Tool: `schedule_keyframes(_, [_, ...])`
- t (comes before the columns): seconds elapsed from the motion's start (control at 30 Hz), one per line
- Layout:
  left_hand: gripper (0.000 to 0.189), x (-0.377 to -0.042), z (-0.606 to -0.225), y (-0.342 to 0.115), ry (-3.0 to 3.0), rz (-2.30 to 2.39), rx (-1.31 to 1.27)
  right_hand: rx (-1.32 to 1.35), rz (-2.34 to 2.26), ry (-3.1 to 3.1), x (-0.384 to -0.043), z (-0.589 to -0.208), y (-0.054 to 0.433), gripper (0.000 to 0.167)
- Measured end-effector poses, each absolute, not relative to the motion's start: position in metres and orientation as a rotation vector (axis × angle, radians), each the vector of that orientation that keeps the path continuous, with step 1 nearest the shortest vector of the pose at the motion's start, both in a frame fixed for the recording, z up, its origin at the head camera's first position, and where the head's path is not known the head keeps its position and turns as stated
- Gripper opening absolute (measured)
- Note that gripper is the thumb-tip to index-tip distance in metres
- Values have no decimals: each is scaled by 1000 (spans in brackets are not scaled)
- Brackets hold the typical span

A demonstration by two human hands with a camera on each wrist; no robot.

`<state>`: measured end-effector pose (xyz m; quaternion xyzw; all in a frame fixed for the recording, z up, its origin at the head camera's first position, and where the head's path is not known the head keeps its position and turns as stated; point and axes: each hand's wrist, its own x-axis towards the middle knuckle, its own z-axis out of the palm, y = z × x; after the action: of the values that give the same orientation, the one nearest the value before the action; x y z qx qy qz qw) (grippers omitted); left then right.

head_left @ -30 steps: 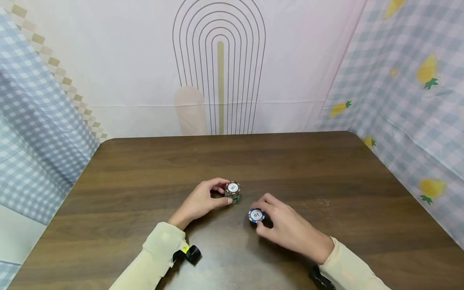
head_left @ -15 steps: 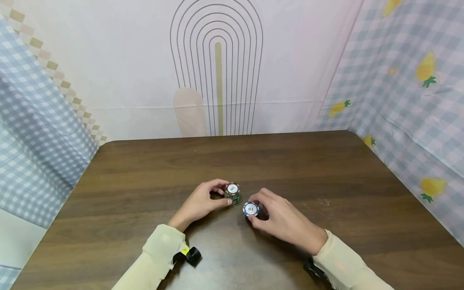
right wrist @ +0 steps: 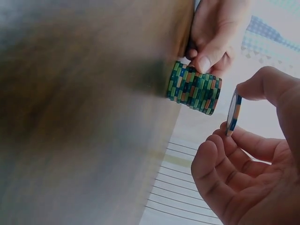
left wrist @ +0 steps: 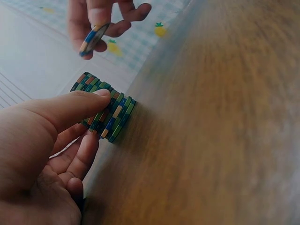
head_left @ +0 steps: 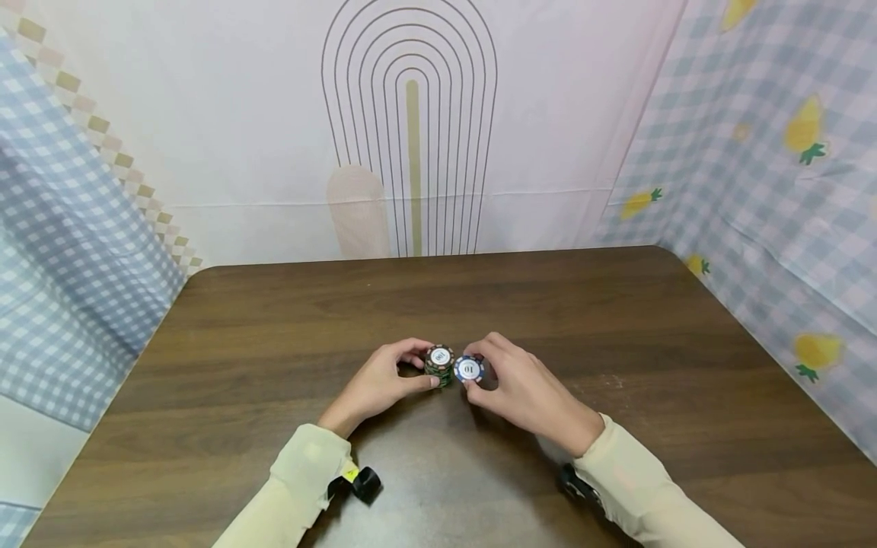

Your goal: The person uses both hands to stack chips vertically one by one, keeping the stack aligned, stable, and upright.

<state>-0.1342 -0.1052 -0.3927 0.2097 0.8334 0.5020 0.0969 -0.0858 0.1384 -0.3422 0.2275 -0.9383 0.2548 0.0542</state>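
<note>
A stack of several poker chips (right wrist: pixel 194 89), green, blue and orange at the edges, stands upright on the table. Thumb and fingers of my left hand (head_left: pixel 384 380) grip its sides; the top chip is dark with a white centre in the head view. Between thumb and fingertips, my right hand (head_left: pixel 530 388) pinches a single blue-and-white poker chip (head_left: pixel 469 369) marked 10. That chip is raised off the table, just right of the stack's top. A small gap separates chip and stack in the right wrist view.
The brown wooden table (head_left: pixel 274 320) extends on all sides of the hands. A white cloth (head_left: pixel 260 137) with arch lines hangs behind it. Checked cloths (head_left: pixel 754 213) hang at both sides.
My right hand has moved left and away from me with the blue-and-white chip, bringing it close to the stack. My left hand has kept its grip on the stack.
</note>
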Motion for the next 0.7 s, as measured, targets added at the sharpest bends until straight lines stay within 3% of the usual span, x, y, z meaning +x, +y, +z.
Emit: schedule_keyframes(0.7, [46,-136,-392,-106,2468,1467,614,708,799,-2856,-107,-343,125,33])
